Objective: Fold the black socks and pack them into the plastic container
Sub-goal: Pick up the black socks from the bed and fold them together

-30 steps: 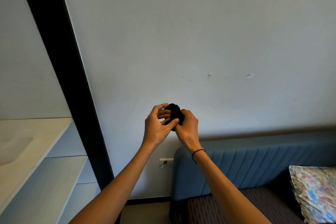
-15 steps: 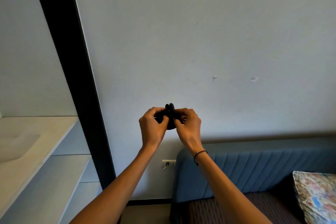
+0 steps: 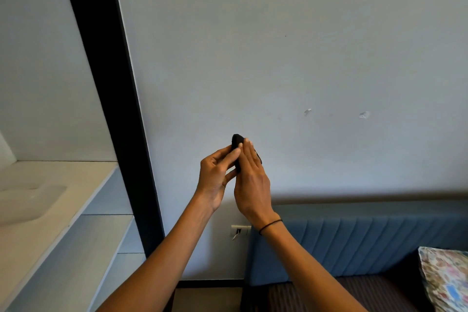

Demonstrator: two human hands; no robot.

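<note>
Both hands raised before the wall: left hand (image 3: 215, 175) and right hand (image 3: 250, 180) press a folded black sock (image 3: 237, 141) between them, fingers closed on it, above the sofa (image 3: 367, 243).

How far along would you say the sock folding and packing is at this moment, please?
Done: the black sock bundle already looks rolled into a compact wad. In hand: the left hand and right hand press it between them, raised in front of the wall. Left: packing it. No plastic container clearly shows in this view, only a faint clear shape on the shelf at left, so nothing looks packed.
</note>
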